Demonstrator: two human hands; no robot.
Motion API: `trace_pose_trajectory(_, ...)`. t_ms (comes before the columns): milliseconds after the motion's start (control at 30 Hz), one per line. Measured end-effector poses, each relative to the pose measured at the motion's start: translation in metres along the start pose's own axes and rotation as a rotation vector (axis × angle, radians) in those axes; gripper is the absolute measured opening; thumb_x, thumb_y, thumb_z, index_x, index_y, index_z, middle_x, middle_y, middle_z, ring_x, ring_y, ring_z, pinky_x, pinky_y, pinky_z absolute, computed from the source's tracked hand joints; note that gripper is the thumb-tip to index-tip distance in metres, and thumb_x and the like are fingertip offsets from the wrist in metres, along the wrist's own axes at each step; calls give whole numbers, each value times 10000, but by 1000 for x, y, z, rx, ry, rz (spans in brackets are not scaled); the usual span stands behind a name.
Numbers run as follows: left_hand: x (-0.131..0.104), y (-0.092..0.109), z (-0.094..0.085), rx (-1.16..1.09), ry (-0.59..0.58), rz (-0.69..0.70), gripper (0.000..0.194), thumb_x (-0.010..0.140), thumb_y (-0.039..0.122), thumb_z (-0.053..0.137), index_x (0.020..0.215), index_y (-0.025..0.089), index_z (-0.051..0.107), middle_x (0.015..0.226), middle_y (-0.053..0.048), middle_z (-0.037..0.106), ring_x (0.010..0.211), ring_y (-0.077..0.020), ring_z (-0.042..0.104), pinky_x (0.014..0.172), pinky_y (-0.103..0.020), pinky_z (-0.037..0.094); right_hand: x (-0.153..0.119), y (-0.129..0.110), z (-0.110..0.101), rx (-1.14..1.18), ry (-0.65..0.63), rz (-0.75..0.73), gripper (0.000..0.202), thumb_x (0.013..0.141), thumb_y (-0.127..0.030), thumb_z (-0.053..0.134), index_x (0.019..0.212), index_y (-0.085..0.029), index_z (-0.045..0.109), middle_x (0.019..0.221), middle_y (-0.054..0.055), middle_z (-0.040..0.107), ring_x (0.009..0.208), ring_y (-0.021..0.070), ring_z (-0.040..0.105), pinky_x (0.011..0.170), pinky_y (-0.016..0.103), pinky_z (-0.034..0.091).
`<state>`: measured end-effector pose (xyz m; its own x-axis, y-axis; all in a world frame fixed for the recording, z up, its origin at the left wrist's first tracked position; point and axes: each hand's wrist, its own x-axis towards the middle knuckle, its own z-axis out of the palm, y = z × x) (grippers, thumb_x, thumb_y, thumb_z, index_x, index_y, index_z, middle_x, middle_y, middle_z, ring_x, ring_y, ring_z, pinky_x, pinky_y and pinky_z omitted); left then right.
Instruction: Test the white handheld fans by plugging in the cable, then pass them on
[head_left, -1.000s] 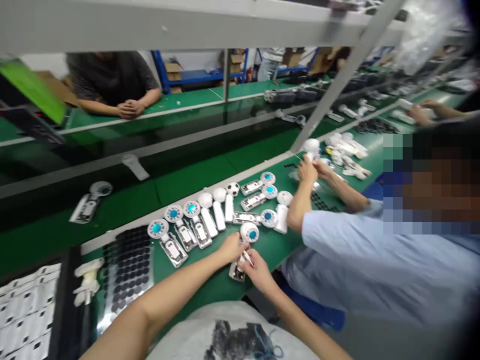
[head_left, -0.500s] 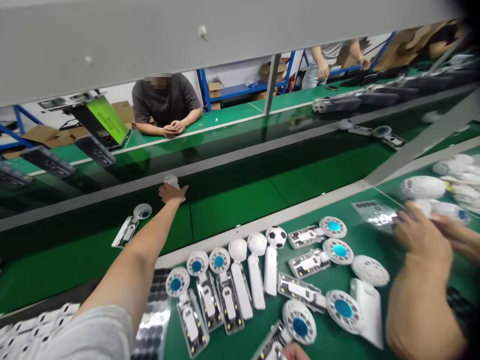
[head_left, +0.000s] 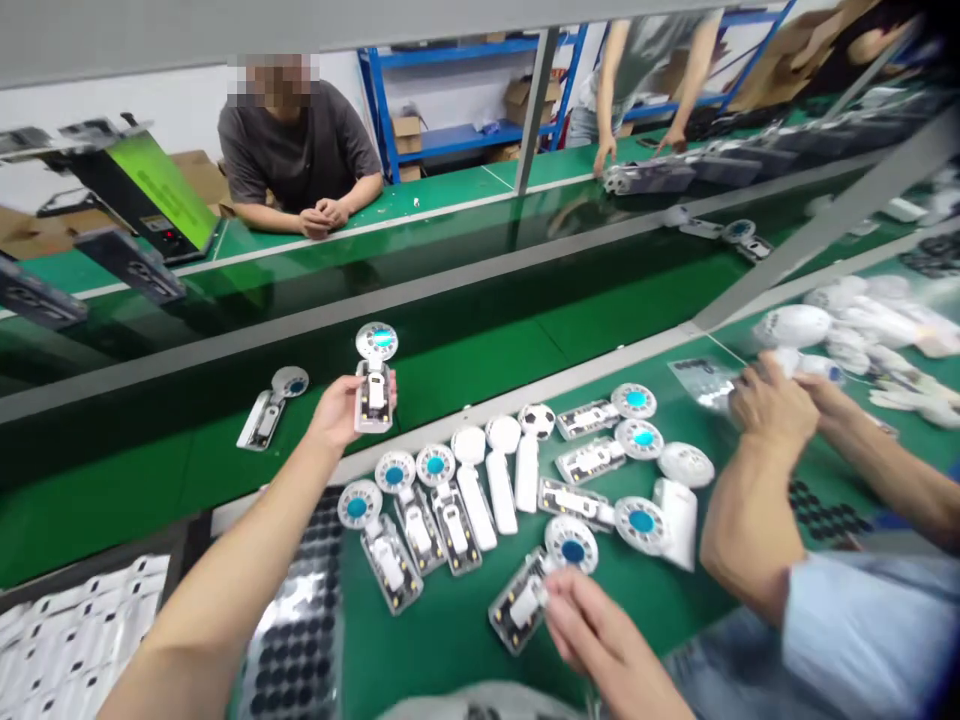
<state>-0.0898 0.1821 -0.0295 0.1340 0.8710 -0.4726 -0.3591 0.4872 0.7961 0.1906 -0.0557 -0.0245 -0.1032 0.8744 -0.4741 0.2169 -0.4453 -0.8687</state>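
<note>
My left hand [head_left: 339, 408] holds a white device [head_left: 373, 395] with a round fan-like head and a clear-cased body, above the near edge of the green belt. My right hand [head_left: 589, 625] is closed at the side of another such device [head_left: 521, 600] on the green table; what its fingertips grip, if anything, is too small to tell. Several similar devices [head_left: 454, 525] lie side by side on the table, some showing blue discs, others plain white backs. One head [head_left: 537, 421] has a football pattern. A further device [head_left: 262, 420] lies on the belt to the left.
A co-worker's hands [head_left: 780, 400] handle parts at the right, beside a pile of white pieces [head_left: 862, 330]. Lower left are a tray of white parts [head_left: 82, 640] and a sheet of black discs [head_left: 296, 620]. Across the belt, a person [head_left: 300, 150] leans on the table.
My left hand has come back from farther over the belt with a device, whose front now shows. The view has shifted, and more of my right hand is visible.
</note>
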Motion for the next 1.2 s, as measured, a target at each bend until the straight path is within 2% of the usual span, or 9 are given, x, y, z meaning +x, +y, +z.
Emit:
trace_pose_trajectory(67, -43, -23, 23, -245, -154, -142, 296, 854, 347, 439, 879, 115, 620, 726, -76, 634, 619, -140, 604, 585, -271, 513, 1, -21, 9, -20, -45, -108, 267, 881, -445, 402, 807, -215, 515, 606, -15, 515, 548, 133, 481, 532, 263, 402)
trace_pose_trajectory(167, -98, -53, 54, -265, -159, -281, 333, 797, 459, 555, 809, 132, 614, 662, -46, 633, 524, -117, 587, 506, -237, 491, 2, -45, 23, -65, -48, -264, 197, 899, -356, 406, 815, -202, 495, 602, -30, 507, 537, 112, 457, 538, 238, 372)
trace_pose_trajectory(267, -140, -73, 72, -155, -139, -219, 397, 698, 505, 655, 834, 133, 627, 666, -56, 655, 540, -156, 614, 500, -264, 496, -2, -55, 35, -91, -43, -340, 152, 891, -297, 431, 791, -199, 490, 597, -41, 510, 543, 103, 458, 553, 229, 365)
trace_pose_trajectory(400, -174, -84, 78, -94, -194, -127, 463, 661, 541, 670, 861, 123, 652, 704, -81, 676, 641, -200, 649, 565, -286, 517, -16, -54, 46, -34, -74, -370, 131, 889, -281, 436, 797, -199, 479, 589, -54, 492, 541, 92, 445, 550, 222, 361)
trace_pose_trajectory(567, -190, -89, 74, -46, -171, -61, 518, 723, 616, 550, 877, 135, 665, 739, -83, 686, 665, -201, 654, 590, -294, 521, -31, -50, 52, -30, -94, -366, 131, 886, -287, 437, 799, -197, 476, 574, -58, 474, 530, 91, 421, 538, 227, 348)
trace_pose_trajectory(767, -200, -93, 68, 192, -238, 121, 590, 704, 654, 533, 892, 111, 668, 786, -102, 695, 653, -212, 649, 536, -279, 486, -44, -51, 55, -29, -169, -331, 152, 881, -287, 429, 762, -195, 453, 556, -64, 448, 504, 89, 406, 515, 224, 345)
trace_pose_trajectory(900, -206, -94, 66, 339, -285, 211, 569, 695, 618, 577, 920, 102, 651, 841, -102, 698, 710, -208, 648, 599, -270, 487, -52, -50, 56, -226, -84, -403, 128, 874, -246, 442, 757, -195, 458, 560, -61, 458, 505, 90, 412, 527, 226, 333)
trace_pose_trajectory(1033, -207, -100, 67, 373, -268, 186, 568, 734, 628, 518, 840, 88, 655, 799, -104, 693, 671, -191, 636, 582, -258, 467, -52, -46, 55, -238, -123, -397, 140, 885, -227, 426, 752, -192, 453, 546, -57, 485, 514, 95, 448, 567, 234, 358)
trace_pose_trajectory(1200, -203, -107, 65, 338, -236, 119, 539, 710, 624, 551, 812, 103, 645, 776, -88, 686, 657, -186, 624, 609, -271, 465, -46, -36, 56, -147, -158, -329, 138, 874, -230, 442, 744, -186, 455, 548, -59, 480, 518, 90, 431, 555, 226, 349)
